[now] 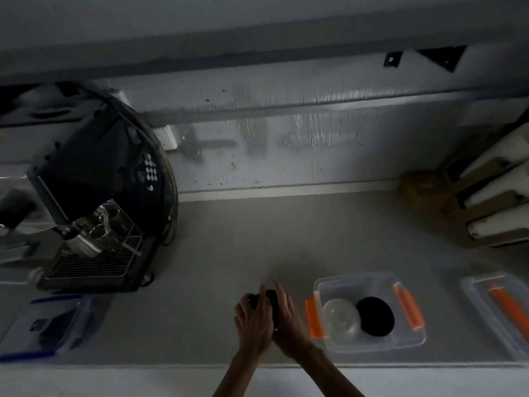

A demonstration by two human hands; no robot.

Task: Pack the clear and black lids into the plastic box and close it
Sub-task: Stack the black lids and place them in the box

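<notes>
A clear plastic box point(406, 338) with orange side latches stands open on the counter at the lower right. Inside lie a stack of clear lids point(342, 316) on the left and black lids point(375, 316) on the right. Just left of the box, both hands hold a stack of black lids point(272, 299) between them. My left hand point(253, 322) wraps its left side. My right hand point(287, 319) presses against its right side, fingers mostly straight. The stack is largely hidden by the hands.
A black espresso machine point(94, 202) fills the left of the counter. A blue-latched container point(43, 325) sits at the lower left. The box's clear lid with orange strips point(498, 308) lies at the far right. Cardboard holders with white rolls point(486, 202) stand at the back right.
</notes>
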